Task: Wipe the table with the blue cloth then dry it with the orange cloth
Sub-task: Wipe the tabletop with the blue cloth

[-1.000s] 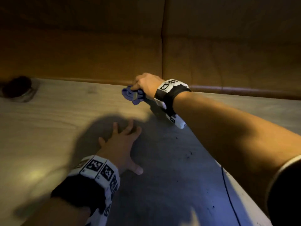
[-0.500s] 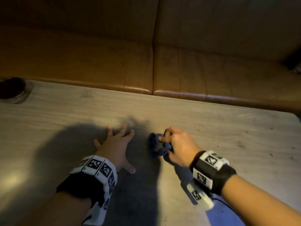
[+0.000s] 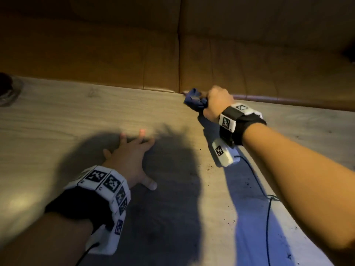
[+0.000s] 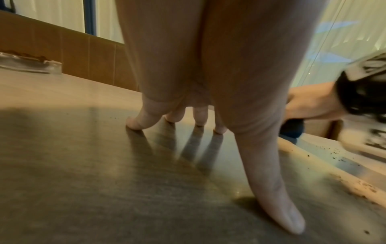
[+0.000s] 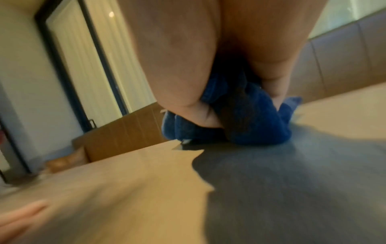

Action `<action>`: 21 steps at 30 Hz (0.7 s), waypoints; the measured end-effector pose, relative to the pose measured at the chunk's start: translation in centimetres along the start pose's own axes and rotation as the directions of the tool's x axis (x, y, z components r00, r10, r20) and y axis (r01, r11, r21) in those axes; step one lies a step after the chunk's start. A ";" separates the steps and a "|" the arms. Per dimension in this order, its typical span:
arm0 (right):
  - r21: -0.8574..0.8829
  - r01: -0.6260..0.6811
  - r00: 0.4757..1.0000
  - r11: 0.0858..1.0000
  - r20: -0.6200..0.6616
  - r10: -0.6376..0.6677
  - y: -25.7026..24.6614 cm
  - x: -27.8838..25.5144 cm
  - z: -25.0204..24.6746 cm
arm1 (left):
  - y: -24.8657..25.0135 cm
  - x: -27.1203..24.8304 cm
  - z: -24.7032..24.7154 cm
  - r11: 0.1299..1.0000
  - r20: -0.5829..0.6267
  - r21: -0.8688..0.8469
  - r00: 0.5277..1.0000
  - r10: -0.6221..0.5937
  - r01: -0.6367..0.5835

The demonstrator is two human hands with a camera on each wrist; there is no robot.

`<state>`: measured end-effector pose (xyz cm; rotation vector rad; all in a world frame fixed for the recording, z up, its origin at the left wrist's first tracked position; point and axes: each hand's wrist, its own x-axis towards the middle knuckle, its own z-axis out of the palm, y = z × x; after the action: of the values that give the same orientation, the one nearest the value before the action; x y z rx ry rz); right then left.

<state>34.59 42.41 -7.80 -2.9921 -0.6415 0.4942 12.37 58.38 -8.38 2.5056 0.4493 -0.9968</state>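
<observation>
My right hand (image 3: 215,104) grips a bunched blue cloth (image 3: 194,100) and presses it on the light wooden table (image 3: 67,120) right at its far edge. In the right wrist view the fingers curl round the blue cloth (image 5: 246,118), which touches the tabletop. My left hand (image 3: 130,156) rests on the table near the middle, fingers spread and straight, fingertips (image 4: 135,123) and thumb down on the wood. It holds nothing. No orange cloth shows in any view.
A brown leather sofa (image 3: 134,54) runs along the table's far edge. A glass ashtray (image 3: 7,91) sits at the far left corner. Dark crumbs (image 3: 247,183) speckle the right side of the table, where a thin black cable (image 3: 267,208) trails from my wrist.
My right hand has swept the blue cloth from the middle of the table, beside my left hand, out to the far edge again. The left hand has stayed planted.
</observation>
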 end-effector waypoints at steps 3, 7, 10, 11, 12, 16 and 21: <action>0.085 0.155 0.988 0.984 -0.031 -0.153 1.3 -6.4 2.5 | 0.0 -0.3 0.0 1.000 -0.032 -0.027 0.999 -0.009 0.008; 0.215 0.339 0.932 0.916 0.054 -0.358 1.8 -15.3 4.1 | -0.2 -0.4 -0.1 0.999 -0.041 -0.047 0.999 -0.005 0.003; 0.361 0.314 0.938 0.878 0.027 -0.346 1.8 -14.3 2.1 | -0.3 -0.5 -0.1 0.999 -0.027 -0.035 1.000 0.016 -0.017; 0.406 0.280 0.958 0.870 -0.066 -0.277 1.4 -12.2 0.9 | -0.3 -0.6 -0.1 0.999 -0.022 -0.046 1.000 0.013 -0.014; 0.414 0.237 0.968 0.879 -0.183 -0.175 1.0 -9.5 -0.1 | -0.2 -0.6 -0.1 0.998 -0.019 -0.055 1.000 0.010 -0.011; 0.317 0.019 0.963 0.948 -0.261 0.068 -1.1 1.2 -1.9 | 0.0 -0.5 -0.1 1.000 -0.028 -0.019 1.000 0.006 -0.006; 0.076 0.165 0.986 0.983 -0.010 -0.164 -5.7 0.8 0.2 | 0.2 -0.4 0.1 1.000 -0.040 -0.004 0.999 -0.009 0.009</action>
<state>32.97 47.91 -7.64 -2.8366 -0.8409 0.4907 12.16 58.10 -8.11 2.5257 0.4745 -0.9496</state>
